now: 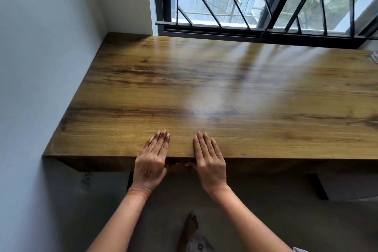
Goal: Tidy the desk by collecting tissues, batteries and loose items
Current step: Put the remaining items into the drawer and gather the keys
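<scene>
Left hand: lying flat and palm down, grasping nothing, fingers together and resting on the near edge of the tabletop; the thumb is dropping over the front edge. Reddish-brown patterns are showing on its back, fingers and wrist.
Right hand: also lying flat and released, palm down, fingers reaching onto the wood just right of the left hand; its thumb is hanging over the front edge toward the other thumb.
Gap between hands: the two are sitting near each other but apart, with a strip of bare wood showing between them.
Arms: both bare forearms are coming up from the bottom of the view and meeting the front edge.
Tabletop: a brown wood-grain slab, running from the wall on the left past the right edge of the view; window light is glaring across its middle and far part.
Task items: tissues, batteries and other loose pieces are not showing on the visible wood; only a small clear thing is peeking in at the far right edge, too cut off to identify.
Window: standing just behind the far edge, with dark bars crossing the glass in slanted lines.
Floor: grey, lying below the front edge; a bare foot is standing on it between the forearms.
Bracket: a dark support is sitting under the slab at the right.
</scene>
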Motion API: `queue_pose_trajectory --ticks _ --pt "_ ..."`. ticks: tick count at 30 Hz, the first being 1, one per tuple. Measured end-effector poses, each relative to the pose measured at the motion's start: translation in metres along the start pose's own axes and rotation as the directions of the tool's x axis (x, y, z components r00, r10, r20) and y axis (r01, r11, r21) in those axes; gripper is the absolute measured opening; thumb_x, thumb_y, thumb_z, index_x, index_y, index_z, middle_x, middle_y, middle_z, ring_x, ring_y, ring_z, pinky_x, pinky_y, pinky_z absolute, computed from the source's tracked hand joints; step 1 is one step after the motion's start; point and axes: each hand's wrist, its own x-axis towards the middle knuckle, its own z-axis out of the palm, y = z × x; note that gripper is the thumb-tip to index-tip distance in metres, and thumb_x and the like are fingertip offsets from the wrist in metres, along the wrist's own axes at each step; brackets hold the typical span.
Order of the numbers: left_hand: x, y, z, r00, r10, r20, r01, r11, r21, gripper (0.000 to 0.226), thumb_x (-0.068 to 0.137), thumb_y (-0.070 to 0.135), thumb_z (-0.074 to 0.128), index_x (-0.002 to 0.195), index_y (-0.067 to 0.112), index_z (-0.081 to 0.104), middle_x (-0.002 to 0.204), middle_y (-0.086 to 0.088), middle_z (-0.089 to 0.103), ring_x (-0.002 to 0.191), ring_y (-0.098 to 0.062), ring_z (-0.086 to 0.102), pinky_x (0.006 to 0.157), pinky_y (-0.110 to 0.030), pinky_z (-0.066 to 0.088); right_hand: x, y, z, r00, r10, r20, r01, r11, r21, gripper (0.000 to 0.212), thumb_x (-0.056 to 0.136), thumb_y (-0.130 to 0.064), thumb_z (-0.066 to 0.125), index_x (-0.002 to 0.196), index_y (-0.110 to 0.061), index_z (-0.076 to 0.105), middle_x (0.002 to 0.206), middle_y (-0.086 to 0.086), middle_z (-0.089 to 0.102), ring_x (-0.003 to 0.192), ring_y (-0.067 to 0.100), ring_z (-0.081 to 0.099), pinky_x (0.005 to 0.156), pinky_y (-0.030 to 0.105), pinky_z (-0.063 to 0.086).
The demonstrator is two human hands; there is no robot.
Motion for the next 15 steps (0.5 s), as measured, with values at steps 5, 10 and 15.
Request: queue_pose_trajectory --ticks 5,10,15 --pt "0.000 0.002 -0.002 1.000 -0.015 0.003 0.015 0.999 0.035 0.091 0.043 -0.001 0.076 0.130 -0.001 0.049 0.135 -0.017 0.051 0.123 -0.027 0.052 0.113 -0.031 0.012 -0.001 0.000 -0.001 1.000 0.001 0.011 0.000 0.999 -0.035 0.080 0.067 -0.026 0.083 0.132 -0.004 0.041 0.133 0.012 0.053 0.128 0.024 0.042 0.113 0.037 0.024" --pt "0.000 0.010 -0.009 0.999 -0.036 0.018 0.036 0.999 0.022 0.090 0.046 0.013 0.086 0.128 -0.002 0.050 0.131 -0.018 0.055 0.120 -0.027 0.055 0.105 -0.038 0.036 0.004 -0.004 -0.013 0.994 0.033 0.101 -0.034 0.999 0.012 0.076 0.070 -0.024 0.081 0.132 -0.003 0.041 0.134 0.013 0.052 0.126 0.025 0.047 0.116 0.038 0.019" --pt "0.002 0.022 -0.014 0.994 -0.074 0.083 0.068 0.995 0.072 0.096 0.052 0.036 0.087 0.128 -0.007 0.046 0.131 -0.023 0.053 0.119 -0.034 0.054 0.106 -0.047 0.035 0.006 0.001 -0.030 0.973 0.015 0.229 -0.045 0.991 0.128 0.080 0.071 -0.046 0.073 0.132 -0.002 0.045 0.137 0.016 0.049 0.128 0.027 0.045 0.107 0.040 0.036"
